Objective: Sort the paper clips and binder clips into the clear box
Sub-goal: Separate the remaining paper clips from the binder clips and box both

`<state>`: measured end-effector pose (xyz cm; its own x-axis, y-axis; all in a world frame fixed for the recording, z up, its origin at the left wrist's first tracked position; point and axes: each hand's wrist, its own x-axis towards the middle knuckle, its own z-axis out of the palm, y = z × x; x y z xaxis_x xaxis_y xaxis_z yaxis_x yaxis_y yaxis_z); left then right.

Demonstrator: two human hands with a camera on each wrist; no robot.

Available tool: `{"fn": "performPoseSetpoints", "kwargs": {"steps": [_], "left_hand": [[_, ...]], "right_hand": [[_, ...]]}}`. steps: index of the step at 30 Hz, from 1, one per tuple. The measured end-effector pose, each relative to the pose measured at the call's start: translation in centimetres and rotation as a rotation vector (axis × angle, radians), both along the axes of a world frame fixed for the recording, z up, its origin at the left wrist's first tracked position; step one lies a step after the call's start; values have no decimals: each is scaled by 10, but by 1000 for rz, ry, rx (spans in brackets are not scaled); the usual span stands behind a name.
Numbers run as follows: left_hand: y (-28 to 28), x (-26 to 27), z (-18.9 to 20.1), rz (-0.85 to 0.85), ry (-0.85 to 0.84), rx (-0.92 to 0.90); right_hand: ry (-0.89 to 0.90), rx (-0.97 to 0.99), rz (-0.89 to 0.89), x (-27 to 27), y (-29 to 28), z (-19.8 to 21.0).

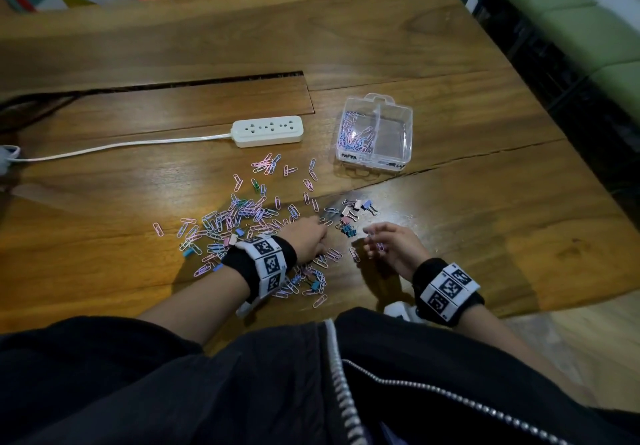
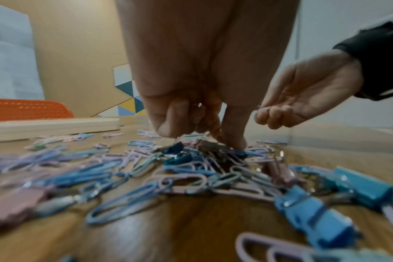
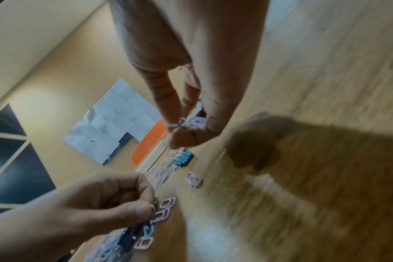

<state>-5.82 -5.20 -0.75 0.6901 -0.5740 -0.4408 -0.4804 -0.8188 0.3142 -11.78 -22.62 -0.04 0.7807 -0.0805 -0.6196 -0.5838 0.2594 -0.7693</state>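
On the glossy wooden counter, the left hand pinches into scattered pastel wire paper clips; the right hand pinches several. The clear plastic box holds paper clips in its left compartment; small binder clips lie nearby.

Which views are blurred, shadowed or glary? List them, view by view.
Head view: sharp, with glare on the table beside the binder clips and dim edges. Left wrist view: the nearest paper clips are soft, the left hand clearer. Right wrist view: the wood is smeared by motion, a dark shadow lies under the right hand.
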Motion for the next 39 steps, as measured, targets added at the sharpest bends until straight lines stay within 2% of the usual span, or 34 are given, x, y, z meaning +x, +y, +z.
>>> {"fn": "performPoseSetpoints", "kwargs": {"steps": [3, 7, 9, 11, 12, 15, 16, 18, 22, 25, 27, 29, 32, 33, 34, 35, 37, 39], "left_hand": [[6, 2, 2, 207, 122, -216], [18, 7, 4, 762, 672, -765], [24, 6, 5, 940, 805, -931], [25, 3, 6, 926, 809, -909], [24, 0, 5, 834, 742, -818], [19, -9, 2, 386, 302, -380], [18, -11, -1, 246, 160, -242], [16, -13, -3, 113, -2, -111], [13, -12, -4, 85, -35, -48], [12, -12, -4, 41, -51, -8], [14, -10, -4, 106, -12, -96], [20, -8, 0, 258, 86, -262], [35, 0, 4, 534, 399, -494], [41, 3, 5, 638, 547, -588], [46, 5, 7, 739, 691, -690], [51, 6, 8, 816, 796, -783], [57, 7, 8, 887, 882, -896], [58, 6, 9, 905, 896, -933]], "right_hand": [[15, -13, -47, -2, 6, -7], [-9, -218, 21, -7, 14, -14], [-23, -440, 161, -10, 18, -17], [-45, -710, 336, -13, 23, -18], [-63, -829, 411, -14, 26, -17], [-121, -1057, 533, -15, 33, -19], [-124, -1080, 562, -14, 34, -20], [-123, -1056, 596, -11, 36, -20], [-113, -1019, 650, -7, 40, -14], [-111, -924, 593, -6, 38, -10], [-111, -808, 521, -5, 34, -10], [-113, -622, 432, -4, 31, -11], [-21, -238, 261, -1, 30, -12], [-6, -192, 237, 0, 31, -13], [-9, -243, 256, 1, 33, -13], [-31, -374, 307, 3, 36, -14], [-111, -706, 433, 5, 42, -15], [-181, -931, 560, 7, 48, -20]]}}
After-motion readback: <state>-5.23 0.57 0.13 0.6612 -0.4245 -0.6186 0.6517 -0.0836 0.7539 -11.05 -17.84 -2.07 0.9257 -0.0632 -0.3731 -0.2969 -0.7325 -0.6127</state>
